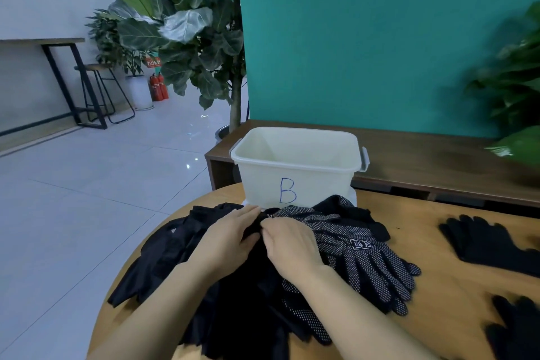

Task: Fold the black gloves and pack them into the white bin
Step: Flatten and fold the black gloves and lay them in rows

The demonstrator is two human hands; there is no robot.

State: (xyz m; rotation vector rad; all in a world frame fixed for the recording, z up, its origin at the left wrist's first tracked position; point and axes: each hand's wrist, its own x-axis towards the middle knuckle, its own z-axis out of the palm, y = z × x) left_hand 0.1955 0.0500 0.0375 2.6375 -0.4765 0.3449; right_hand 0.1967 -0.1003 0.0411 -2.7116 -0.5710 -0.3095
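Near the far edge of the tabletop (438, 286), you are working your left hand (230, 240) and right hand (289, 242) together on the heap of black gloves (365, 251), fingers of both pinching dark fabric at its top. Judging by the white bin (295, 175) just behind the heap, whose visible inside is showing nothing packed, you are barely starting. More loose gloves (485, 240) are lying toward the right edge. Behind, a teal wall (380, 38), plants (187, 23) and pale tiled floor (87, 199) are showing.
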